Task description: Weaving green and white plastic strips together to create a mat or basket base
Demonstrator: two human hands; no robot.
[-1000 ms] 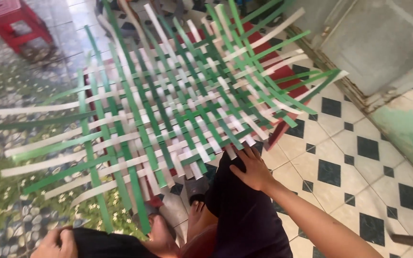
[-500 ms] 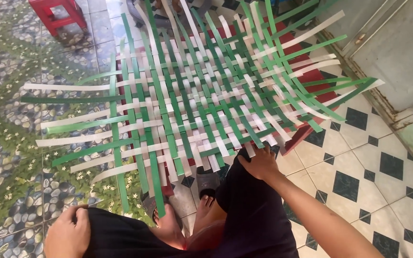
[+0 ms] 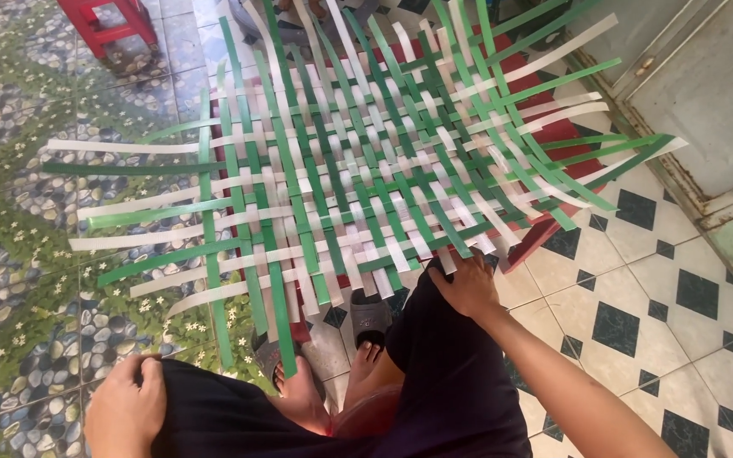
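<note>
Here, mat: a green-and-white woven strip mat (image 3: 358, 170) lies over the tiled floor (image 3: 663, 280).
Right hand (image 3: 471, 284): fingers spread, touching the mat's near edge.
Left hand (image 3: 126, 411): fingers curled, resting on the dark-trousered knee (image 3: 214, 416).

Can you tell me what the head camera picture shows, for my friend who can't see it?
A big woven mat of green and white strips lies over a patterned tile floor. The seated person's right hand touches its near edge, the left hand rests on a knee, and a red stool stands beyond.
</note>
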